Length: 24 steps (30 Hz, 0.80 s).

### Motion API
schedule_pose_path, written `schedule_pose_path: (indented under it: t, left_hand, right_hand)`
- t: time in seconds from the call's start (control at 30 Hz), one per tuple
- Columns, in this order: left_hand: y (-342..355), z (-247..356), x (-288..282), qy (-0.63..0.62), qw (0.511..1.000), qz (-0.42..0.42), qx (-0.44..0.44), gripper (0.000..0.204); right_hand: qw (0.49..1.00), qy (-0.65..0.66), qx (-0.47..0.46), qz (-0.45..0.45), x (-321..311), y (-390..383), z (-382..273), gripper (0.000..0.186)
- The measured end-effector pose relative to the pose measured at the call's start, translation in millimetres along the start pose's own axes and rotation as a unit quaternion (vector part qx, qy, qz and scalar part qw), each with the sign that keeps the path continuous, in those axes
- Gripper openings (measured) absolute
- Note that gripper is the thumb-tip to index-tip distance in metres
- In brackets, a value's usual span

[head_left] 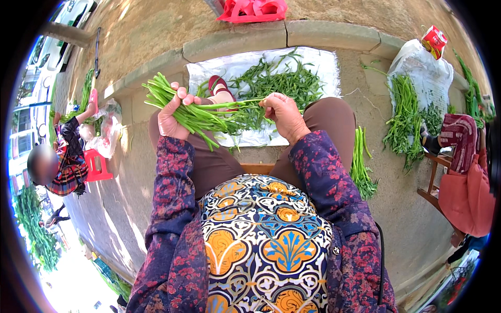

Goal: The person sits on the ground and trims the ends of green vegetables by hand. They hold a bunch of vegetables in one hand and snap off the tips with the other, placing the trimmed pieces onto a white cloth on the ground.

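Observation:
My left hand (175,117) is closed round a bunch of long green leafy-vegetable stems (206,119), held above my left knee. Their bare ends stick out past the thumb, and leafier tips hang toward the middle. A thin stem (245,103) runs from the bunch to my right hand (286,116), whose thumb and fingers pinch its end over my right knee. Beneath and beyond both hands, a white sheet (330,65) bears a heap of loose green leaves (282,78). One maroon shoe (215,82) shows at its left side.
More stems (360,169) lie right of my knee. A stone kerb (334,35) crosses behind the sheet, with a red bag (253,10) beyond. At right, a seated person (464,193) is near greens (402,112) and a white sack (436,78). Another person sits left near a red stool (98,164).

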<state>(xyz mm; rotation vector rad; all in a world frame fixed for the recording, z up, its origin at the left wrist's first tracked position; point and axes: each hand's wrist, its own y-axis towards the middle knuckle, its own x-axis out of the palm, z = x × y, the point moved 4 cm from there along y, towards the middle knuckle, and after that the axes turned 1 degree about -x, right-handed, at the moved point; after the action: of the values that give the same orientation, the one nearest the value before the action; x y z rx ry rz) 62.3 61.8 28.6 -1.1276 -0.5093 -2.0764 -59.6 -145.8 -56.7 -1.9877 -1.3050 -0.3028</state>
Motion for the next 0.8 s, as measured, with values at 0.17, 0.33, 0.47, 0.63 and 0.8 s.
schedule_pose_path:
  t: [0.17, 0.33, 0.47, 0.63, 0.8]
  left_hand:
    - [1, 7, -4, -0.033, 0.999, 0.014, 0.039, 0.029]
    - [-5, 27, -19, -0.041, 0.996, 0.045, 0.059, 0.026]
    - [-4, 18, -14, -0.045, 0.997, 0.039, 0.041, 0.027]
    - [-1, 7, -10, -0.043, 0.998, 0.036, 0.02, 0.025]
    - [0, 1, -10, -0.041, 0.998, 0.036, 0.007, 0.024]
  right_hand:
    - [0.984, 0.138, 0.082, 0.081, -24, 11, 10, 0.01]
    - [0.991, -0.009, -0.085, 0.102, -37, 15, -17, 0.004]
    - [0.97, -0.084, -0.181, 0.136, -27, 11, -23, 0.015]
    - [0.919, -0.32, -0.197, 0.118, -22, 10, -16, 0.016]
    - [0.898, -0.379, -0.219, 0.053, 0, 0, -17, 0.011]
